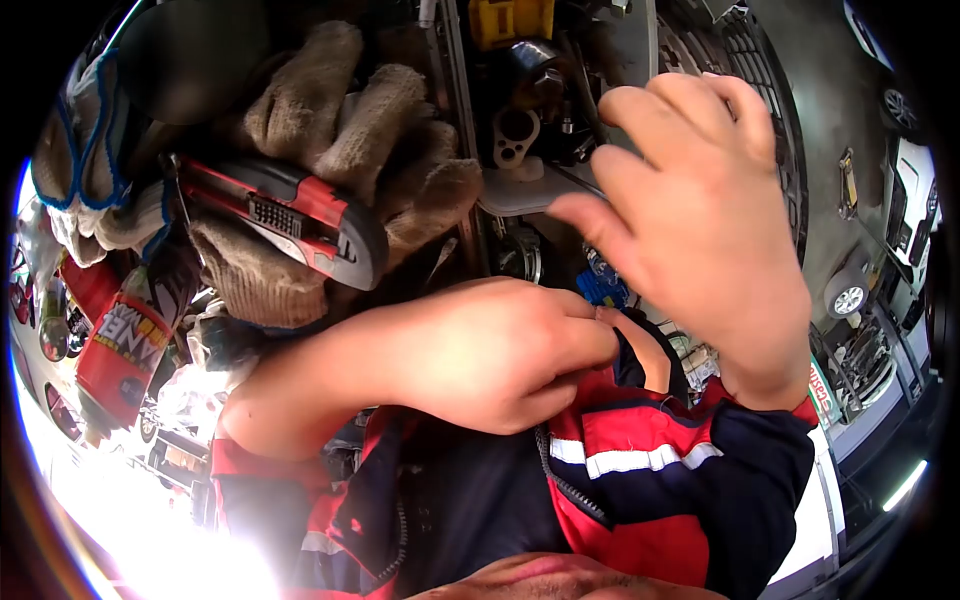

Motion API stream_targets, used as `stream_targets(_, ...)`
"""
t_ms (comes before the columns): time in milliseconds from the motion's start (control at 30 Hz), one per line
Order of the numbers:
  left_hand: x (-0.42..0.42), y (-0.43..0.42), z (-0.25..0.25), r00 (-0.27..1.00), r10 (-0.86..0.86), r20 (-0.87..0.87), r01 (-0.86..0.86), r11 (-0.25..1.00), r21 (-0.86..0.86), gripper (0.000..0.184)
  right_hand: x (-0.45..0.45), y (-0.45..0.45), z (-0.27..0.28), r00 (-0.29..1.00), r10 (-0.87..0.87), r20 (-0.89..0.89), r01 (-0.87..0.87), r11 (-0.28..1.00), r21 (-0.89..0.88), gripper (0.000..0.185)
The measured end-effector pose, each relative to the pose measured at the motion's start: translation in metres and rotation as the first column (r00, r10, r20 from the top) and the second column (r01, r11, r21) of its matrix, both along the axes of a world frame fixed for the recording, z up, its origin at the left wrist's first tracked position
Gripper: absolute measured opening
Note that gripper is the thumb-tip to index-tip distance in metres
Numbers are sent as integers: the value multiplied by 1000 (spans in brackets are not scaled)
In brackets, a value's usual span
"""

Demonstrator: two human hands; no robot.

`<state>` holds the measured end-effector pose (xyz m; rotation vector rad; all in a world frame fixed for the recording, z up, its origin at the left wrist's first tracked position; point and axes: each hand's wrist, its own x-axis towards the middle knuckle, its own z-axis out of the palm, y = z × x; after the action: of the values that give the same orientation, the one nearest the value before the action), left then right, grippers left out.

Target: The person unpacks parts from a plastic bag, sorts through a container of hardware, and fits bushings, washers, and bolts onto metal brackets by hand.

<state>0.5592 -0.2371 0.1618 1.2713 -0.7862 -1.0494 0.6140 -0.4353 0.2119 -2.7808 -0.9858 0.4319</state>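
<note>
My left hand is closed in front of the red and dark blue jacket, its fingers folded under; whatever they hold is hidden. Higher up on the right, my right hand is raised, fingers bent but apart and thumb stretched out, with nothing visible in it. A red and black utility knife lies on brown knitted gloves, beyond my left forearm. Nearest my right hand is a tray with metal tools, among them a grey part with round holes.
White gloves with blue edges lie at the far left, above a red package. A yellow object sits at the top of the tray. Beyond the black grille, a white car and a wheel show at the right.
</note>
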Motion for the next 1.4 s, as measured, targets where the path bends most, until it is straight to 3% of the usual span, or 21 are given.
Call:
stream_targets(133, -1, -1, -1, 1000, 21, -3, -21, 1000, -17, 26, 21, 4, -14, 984, 3, 176, -49, 965, 257, 35)
stream_targets(200, 0, -3, -1, 1000, 25, -9, -25, 999, -25, 24, 35, 14, -24, 983, 69, 169, -123, 935, 332, 35)
stream_targets(267, -1, -2, -1, 999, 36, -20, -37, 999, -29, 23, 48, 16, -32, 968, 192, 162, -234, 925, 299, 18)
stream_targets(400, 2, -6, 1, 999, 39, -19, -39, 999, -19, 20, 66, -7, -54, 929, 246, 277, -356, 801, 481, 14)
stream_targets(433, 1, -7, 1, 998, 53, -26, -53, 998, -26, 20, 72, -14, -55, 895, 280, 347, -419, 794, 441, 12)
stream_targets(533, 0, -9, 4, 997, 62, -46, -63, 998, -20, 19, 72, -23, -31, 890, 348, 295, -426, 864, 267, 9)
stream_targets(633, 0, -8, 3, 997, 66, -45, -67, 998, -14, 19, 62, -22, -8, 922, 384, -45, -359, 893, 273, 11)
stream_targets(767, 1, -7, 3, 999, 42, -31, -42, 999, 17, 20, 62, -33, -7, 864, 457, -212, -411, 883, 228, 15)
stream_targets(1033, -1, -8, 2, 996, 83, -31, -83, 996, -13, 22, 49, -11, 2, 965, 260, -42, -241, 938, 250, 16)
stream_targets(1233, 1, -5, 2, 998, 57, -36, -58, 998, -10, 23, 59, 7, -11, 932, 326, -158, -293, 935, 202, 19)
stream_targets(1300, 0, -3, 2, 998, 56, -38, -56, 998, 1, 24, 36, 1, -19, 966, 257, 9, -254, 948, 189, 34)
stream_targets(1400, 3, -4, 1, 997, 64, -37, -64, 998, -1, 24, 26, -4, -22, 969, 244, -37, -224, 933, 280, 31)
